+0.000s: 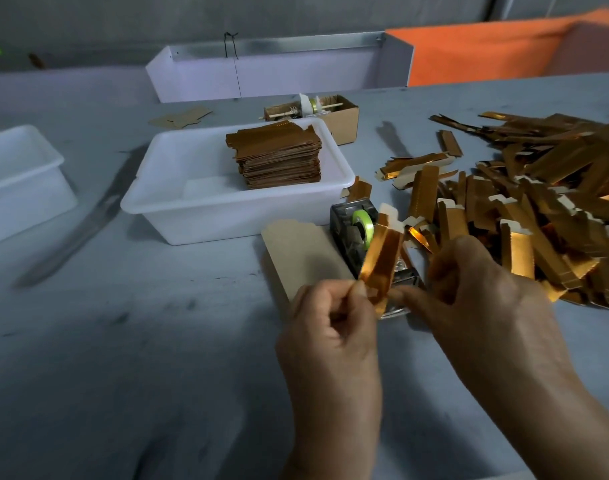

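L hand point(330, 327) is pinching the lower end of a gold strip point(382, 258) btwn thumb and forefinger, other fingers curled in. R hand point(476, 299) is meeting it from the right, fingers bent, thumb and forefinger tips nipping the same lower end; blur is hiding the exact contact. The strip is being held tilted, above the bench point(123, 341) around its middle, in front of a tape dispenser point(355, 233) w/ a green roll. A brown card point(303, 254) is lying just left of the dispenser. A white tub point(150, 202) w/ a stack of flat blanks point(278, 157) is sitting behind that. A loose pile of strips point(538, 188) is spreading toward the bench's right edge. A cardboard box point(344, 123) is standing nr the far edge, a second tub point(19, 168) at the left edge.
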Motion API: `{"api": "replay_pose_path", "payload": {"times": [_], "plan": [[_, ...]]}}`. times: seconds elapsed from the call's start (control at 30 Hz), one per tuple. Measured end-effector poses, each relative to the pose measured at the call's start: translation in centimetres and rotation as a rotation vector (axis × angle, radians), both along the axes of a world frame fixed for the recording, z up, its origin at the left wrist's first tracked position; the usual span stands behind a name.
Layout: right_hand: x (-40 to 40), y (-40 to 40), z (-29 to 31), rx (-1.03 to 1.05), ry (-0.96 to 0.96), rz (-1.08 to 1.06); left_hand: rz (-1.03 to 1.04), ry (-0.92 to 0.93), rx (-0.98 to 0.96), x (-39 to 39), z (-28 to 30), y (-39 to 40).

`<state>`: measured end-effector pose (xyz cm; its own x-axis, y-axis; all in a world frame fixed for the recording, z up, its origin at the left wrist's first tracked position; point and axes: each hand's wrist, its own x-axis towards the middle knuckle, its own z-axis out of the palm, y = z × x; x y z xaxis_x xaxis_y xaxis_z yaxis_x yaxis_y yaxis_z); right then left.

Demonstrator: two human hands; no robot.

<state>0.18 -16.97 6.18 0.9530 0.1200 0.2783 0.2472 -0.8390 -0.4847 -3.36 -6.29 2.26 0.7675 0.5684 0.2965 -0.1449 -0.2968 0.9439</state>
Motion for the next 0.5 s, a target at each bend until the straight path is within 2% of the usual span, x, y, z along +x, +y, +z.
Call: {"api": "replay_pose_path", "payload": {"times": [0.07,0.13,0.17,0.33,0.4,0.5], "plan": [[0.1,-0.3,0.1,0.249,0.107,0.022,-0.014,0.017,-0.079,0.2,0.3,0.5],[0.2,-0.1,-0.2,0.516,0.331,0.078,-0.046,0.034,-0.084,0.2,0.6,0.5],[0.3,0.0,-0.5,0.587,0.404,0.117,-0.063,0.044,-0.079,0.2,0.7,0.3],[0.7,0.5,-1.4,0.821,0.506,0.18,-0.114,0.095,-0.092,0.3,0.7,0.4],[0.8,0.7,-1.4,0.874,0.511,0.191,-0.129,0.116,-0.091,0.3,0.8,0.7],[0.9,0.7,-1.3,0.899,0.529,0.244,-0.161,0.169,-0.19,0.4,1.1,1.1]]}}
